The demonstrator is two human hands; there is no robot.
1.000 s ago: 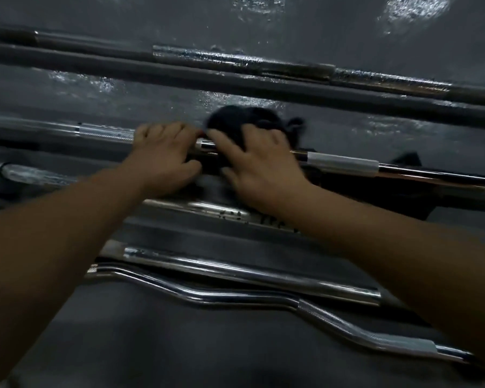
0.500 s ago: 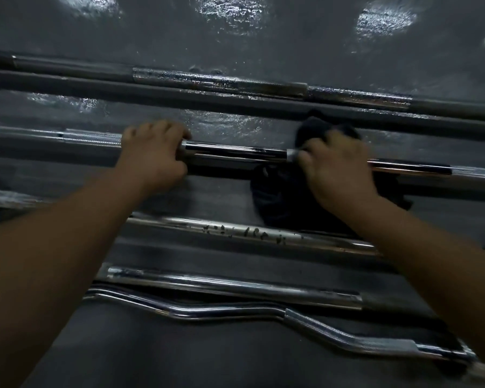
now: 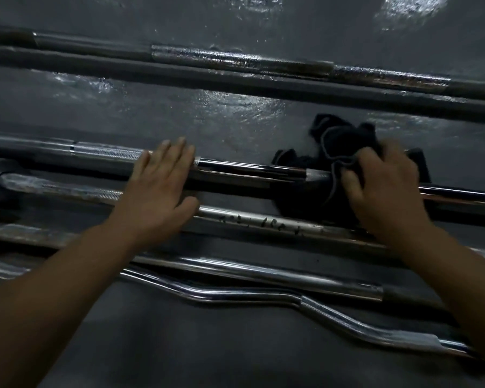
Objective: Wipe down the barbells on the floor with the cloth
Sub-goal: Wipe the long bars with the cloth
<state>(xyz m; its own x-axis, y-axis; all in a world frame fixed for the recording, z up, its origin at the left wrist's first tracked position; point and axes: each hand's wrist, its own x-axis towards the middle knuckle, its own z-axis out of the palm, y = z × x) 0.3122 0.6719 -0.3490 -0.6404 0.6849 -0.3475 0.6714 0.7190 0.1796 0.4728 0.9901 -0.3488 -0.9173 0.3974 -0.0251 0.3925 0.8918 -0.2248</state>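
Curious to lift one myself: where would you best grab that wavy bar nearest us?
On the wavy bar, likely the knurled slanted stretch, from above, curling under: it lies flat on the floor, and that rough patch offers friction the slick chrome bends lack.

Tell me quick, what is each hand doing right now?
Left hand: open, flat fingers resting on the barbell.
Right hand: closed, fingers gripping the dark cloth on that barbell.

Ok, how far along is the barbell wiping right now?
Done, seemingly: the shiny stretch of the middle bar between the hands. In hand: the right hand grips the cloth on that bar while the left hand rests flat on it. Left, probably: the nearer speckled bar and the blotchy far bar.
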